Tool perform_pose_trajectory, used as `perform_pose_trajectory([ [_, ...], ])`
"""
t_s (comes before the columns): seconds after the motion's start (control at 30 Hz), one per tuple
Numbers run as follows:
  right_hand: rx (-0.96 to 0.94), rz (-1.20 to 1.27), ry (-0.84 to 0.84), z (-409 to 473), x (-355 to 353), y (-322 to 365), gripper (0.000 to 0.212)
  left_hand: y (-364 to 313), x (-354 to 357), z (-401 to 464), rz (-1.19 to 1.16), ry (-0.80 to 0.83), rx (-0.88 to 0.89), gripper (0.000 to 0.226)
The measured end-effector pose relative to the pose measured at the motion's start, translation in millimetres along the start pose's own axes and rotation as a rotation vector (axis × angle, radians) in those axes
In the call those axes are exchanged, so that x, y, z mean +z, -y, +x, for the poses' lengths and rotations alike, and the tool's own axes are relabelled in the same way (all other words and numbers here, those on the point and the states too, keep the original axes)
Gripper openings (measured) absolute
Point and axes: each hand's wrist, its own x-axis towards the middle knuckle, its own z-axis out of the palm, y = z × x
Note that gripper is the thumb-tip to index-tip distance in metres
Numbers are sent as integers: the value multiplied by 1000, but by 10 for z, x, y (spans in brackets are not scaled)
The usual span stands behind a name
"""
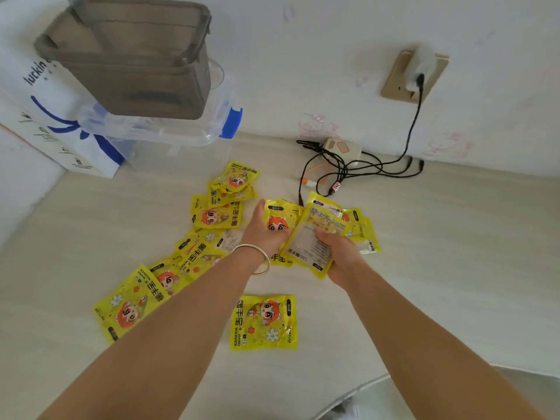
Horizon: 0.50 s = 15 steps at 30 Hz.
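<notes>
The right hand (339, 253) holds a yellow packet (312, 237) over the pale surface (454, 268), its grip curled round the packet. The left hand (265, 234) lies flat, fingers straight, touching a fox-face packet (277, 221) right beside it.

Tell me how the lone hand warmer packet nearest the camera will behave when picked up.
The lone hand warmer packet probably flexes rather than staying stiff: its film is wrinkled and puffy. The glossy wrapper may be slippery, so pinch an edge seam. It lies flat, so it is unlikely to roll.
</notes>
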Motion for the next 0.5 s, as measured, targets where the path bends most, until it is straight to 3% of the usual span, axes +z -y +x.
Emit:
perform_pose_trajectory([
  [0.17,-69,93,-10,-363,-877,180,35,-262,758,-260,-38,145,-26,27],
  [0.3,-147,145,-72,-739,-1781,311,16,-574,1557,-605,-31,273,11,23],
  [0.5,-212,287,-193,-1319,-3186,326,27,-966,2893,-1281,-18,470,62,28],
])
